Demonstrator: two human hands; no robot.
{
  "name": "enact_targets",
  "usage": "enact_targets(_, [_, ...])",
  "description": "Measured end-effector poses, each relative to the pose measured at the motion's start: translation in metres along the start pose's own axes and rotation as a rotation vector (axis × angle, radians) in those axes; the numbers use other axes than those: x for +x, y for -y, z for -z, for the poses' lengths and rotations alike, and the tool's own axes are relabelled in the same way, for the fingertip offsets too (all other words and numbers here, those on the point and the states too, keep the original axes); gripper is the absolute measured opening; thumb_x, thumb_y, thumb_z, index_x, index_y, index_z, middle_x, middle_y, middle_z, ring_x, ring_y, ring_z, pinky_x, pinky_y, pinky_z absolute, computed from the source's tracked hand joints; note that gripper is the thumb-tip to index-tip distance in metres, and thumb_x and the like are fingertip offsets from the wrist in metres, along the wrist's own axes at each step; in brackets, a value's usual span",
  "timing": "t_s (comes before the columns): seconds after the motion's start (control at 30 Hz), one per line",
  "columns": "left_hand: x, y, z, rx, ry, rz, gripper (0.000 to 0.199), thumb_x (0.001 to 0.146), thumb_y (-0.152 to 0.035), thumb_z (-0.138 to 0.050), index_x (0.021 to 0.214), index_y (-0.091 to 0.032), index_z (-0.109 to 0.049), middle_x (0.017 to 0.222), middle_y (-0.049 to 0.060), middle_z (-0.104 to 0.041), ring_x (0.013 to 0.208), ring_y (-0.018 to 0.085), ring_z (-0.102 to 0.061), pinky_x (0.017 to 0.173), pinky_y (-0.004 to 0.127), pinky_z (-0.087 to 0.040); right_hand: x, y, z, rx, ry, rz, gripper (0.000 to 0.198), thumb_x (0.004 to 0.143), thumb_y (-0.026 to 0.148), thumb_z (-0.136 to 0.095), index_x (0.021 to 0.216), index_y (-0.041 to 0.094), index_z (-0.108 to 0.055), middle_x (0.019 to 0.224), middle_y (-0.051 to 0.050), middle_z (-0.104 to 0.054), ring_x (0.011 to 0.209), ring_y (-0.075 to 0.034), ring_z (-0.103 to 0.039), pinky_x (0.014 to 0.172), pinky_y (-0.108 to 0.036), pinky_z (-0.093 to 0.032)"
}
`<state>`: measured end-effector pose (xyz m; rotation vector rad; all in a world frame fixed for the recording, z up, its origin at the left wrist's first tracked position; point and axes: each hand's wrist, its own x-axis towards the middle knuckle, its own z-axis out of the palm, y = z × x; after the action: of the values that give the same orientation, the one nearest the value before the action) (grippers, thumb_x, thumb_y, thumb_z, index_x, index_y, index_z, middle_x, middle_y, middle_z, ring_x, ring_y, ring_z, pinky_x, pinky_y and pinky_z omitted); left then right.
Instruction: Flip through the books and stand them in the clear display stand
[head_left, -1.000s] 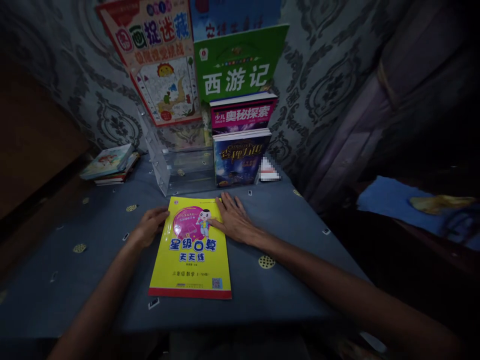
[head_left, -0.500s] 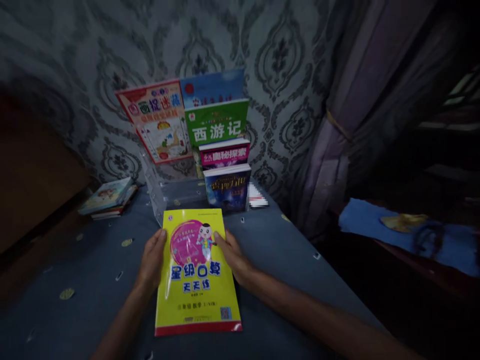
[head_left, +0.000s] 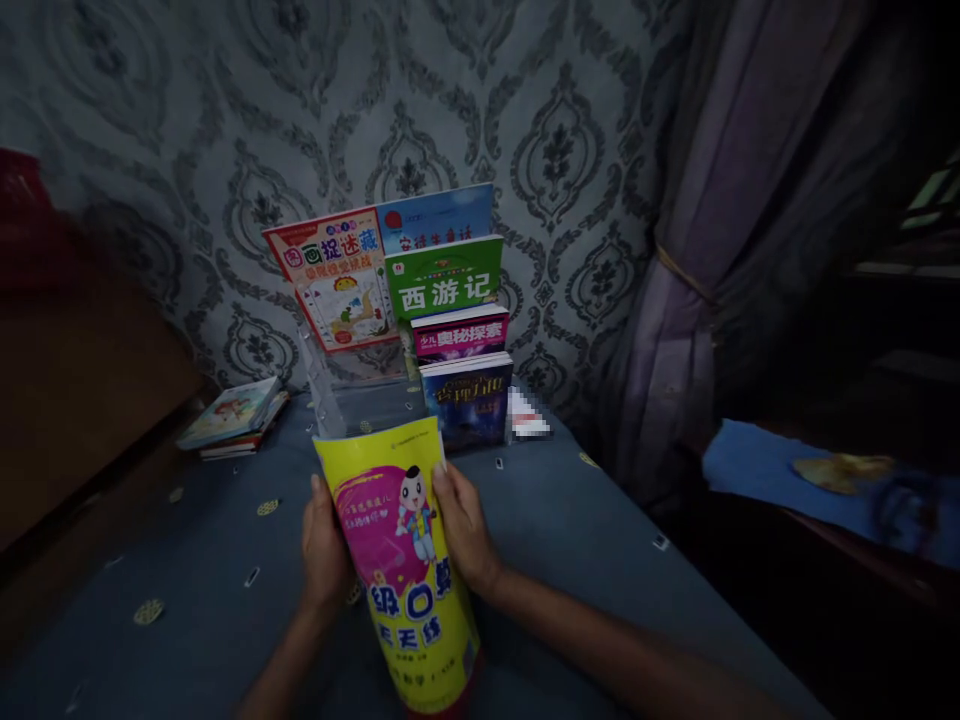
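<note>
Yellow workbook (head_left: 401,565), nearly flat half a second ago, now bows in the grip, lower centre of frame. I see left hand (head_left: 324,550) clasping its left edge, right hand (head_left: 466,530) its right edge, most fingers hidden behind. Clear stand (head_left: 321,390) with upright books (head_left: 450,275) mid-frame; booklet stack (head_left: 232,412) at left.

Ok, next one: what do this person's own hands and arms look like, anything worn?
The left hand and right hand are ungloved. The left forearm and right forearm show no sleeves within the frame. No watch or bracelet is visible; the dim light makes rings hard to rule out.
</note>
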<state>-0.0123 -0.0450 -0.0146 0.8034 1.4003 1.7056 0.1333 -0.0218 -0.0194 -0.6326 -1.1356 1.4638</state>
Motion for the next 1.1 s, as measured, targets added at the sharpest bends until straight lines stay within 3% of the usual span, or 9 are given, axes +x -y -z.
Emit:
enact_targets(0.07, [-0.003, -0.003, -0.001, -0.003, 0.024, -0.045, 0.070, 0.068, -0.085, -0.065, 0.080, -0.017, -0.071, 0.078, 0.007, -0.076, 0.081, 0.028, -0.073, 0.069, 0.034, -0.059, 0.002, -0.001, 0.005, -0.009, -0.019, -0.013, 0.059, 0.083, 0.080, -0.058, 0.099, 0.023, -0.060, 0.090, -0.004, -0.073, 0.079, -0.024, -0.071, 0.067, -0.035, -0.058])
enact_targets(0.13, [-0.004, -0.006, 0.004, 0.002, 0.134, -0.078, 0.070, 0.068, -0.083, -0.068, 0.086, -0.016, -0.074, 0.088, 0.010, -0.078, 0.089, 0.030, -0.073, 0.077, 0.036, -0.060, 0.001, 0.000, 0.009, -0.022, -0.001, -0.010, 0.058, 0.084, 0.078, -0.058, 0.101, 0.023, -0.060, 0.092, -0.005, -0.074, 0.078, -0.023, -0.071, 0.066, -0.034, -0.058])
enact_targets(0.3, [0.002, -0.023, 0.042, 0.178, 0.430, -0.040, 0.058, 0.074, -0.066, -0.077, 0.108, -0.019, -0.076, 0.119, 0.012, -0.075, 0.114, 0.032, -0.067, 0.100, 0.037, -0.054, -0.002, 0.016, 0.023, -0.167, 0.118, -0.029, 0.059, 0.089, 0.076, -0.054, 0.109, 0.022, -0.062, 0.097, -0.006, -0.074, 0.077, -0.021, -0.071, 0.068, -0.034, -0.057])
enact_targets(0.4, [0.003, -0.040, 0.064, 0.264, 0.634, 0.075, 0.057, 0.075, -0.058, -0.081, 0.119, -0.024, -0.073, 0.124, 0.012, -0.073, 0.113, 0.034, -0.068, 0.098, 0.041, -0.056, 0.004, 0.031, 0.037, -0.336, 0.291, -0.054, 0.055, 0.091, 0.072, -0.055, 0.108, 0.020, -0.065, 0.098, -0.007, -0.074, 0.083, -0.022, -0.071, 0.074, -0.036, -0.058])
enact_targets(0.5, [0.000, -0.051, 0.074, 0.286, 0.704, 0.158, 0.062, 0.073, -0.055, -0.083, 0.125, -0.025, -0.070, 0.124, 0.013, -0.073, 0.109, 0.035, -0.070, 0.095, 0.045, -0.057, 0.011, 0.045, 0.047, -0.418, 0.426, -0.111, 0.051, 0.090, 0.067, -0.060, 0.110, 0.020, -0.067, 0.091, -0.006, -0.073, 0.080, -0.022, -0.070, 0.066, -0.034, -0.059])
enact_targets(0.63, [-0.002, -0.057, 0.077, 0.273, 0.627, 0.102, 0.060, 0.071, -0.055, -0.084, 0.122, -0.025, -0.072, 0.130, 0.013, -0.071, 0.115, 0.034, -0.068, 0.099, 0.044, -0.056, 0.013, 0.060, 0.043, -0.409, 0.470, -0.182, 0.058, 0.090, 0.067, -0.058, 0.125, 0.021, -0.061, 0.092, -0.006, -0.071, 0.070, -0.020, -0.070, 0.043, -0.024, -0.052])
enact_targets(0.77, [0.002, -0.059, 0.076, 0.264, 0.502, 0.008, 0.055, 0.068, -0.054, -0.086, 0.113, -0.024, -0.075, 0.129, 0.011, -0.072, 0.122, 0.034, -0.065, 0.102, 0.040, -0.055, 0.012, 0.064, 0.032, -0.459, 0.394, -0.027, 0.054, 0.095, 0.061, -0.054, 0.133, 0.023, -0.056, 0.114, -0.010, -0.070, 0.085, -0.022, -0.072, 0.055, -0.029, -0.062])
enact_targets(0.9, [0.014, -0.046, 0.070, 0.199, 0.407, -0.002, 0.060, 0.068, -0.059, -0.084, 0.111, -0.019, -0.075, 0.114, 0.013, -0.077, 0.110, 0.035, -0.070, 0.091, 0.040, -0.060, 0.016, 0.059, 0.028, -0.447, 0.349, -0.005, 0.046, 0.095, 0.056, -0.056, 0.125, 0.022, -0.062, 0.109, -0.008, -0.072, 0.089, -0.023, -0.071, 0.058, -0.029, -0.062])
enact_targets(1.1, [0.022, -0.035, 0.049, -0.010, 0.199, 0.055, 0.062, 0.059, -0.057, -0.090, 0.104, -0.018, -0.073, 0.096, 0.011, -0.080, 0.092, 0.034, -0.076, 0.072, 0.036, -0.064, 0.031, 0.068, 0.024, -0.355, 0.266, 0.080, 0.036, 0.088, 0.054, -0.066, 0.096, 0.019, -0.066, 0.081, -0.002, -0.070, 0.057, -0.011, -0.060, 0.040, -0.019, -0.046])
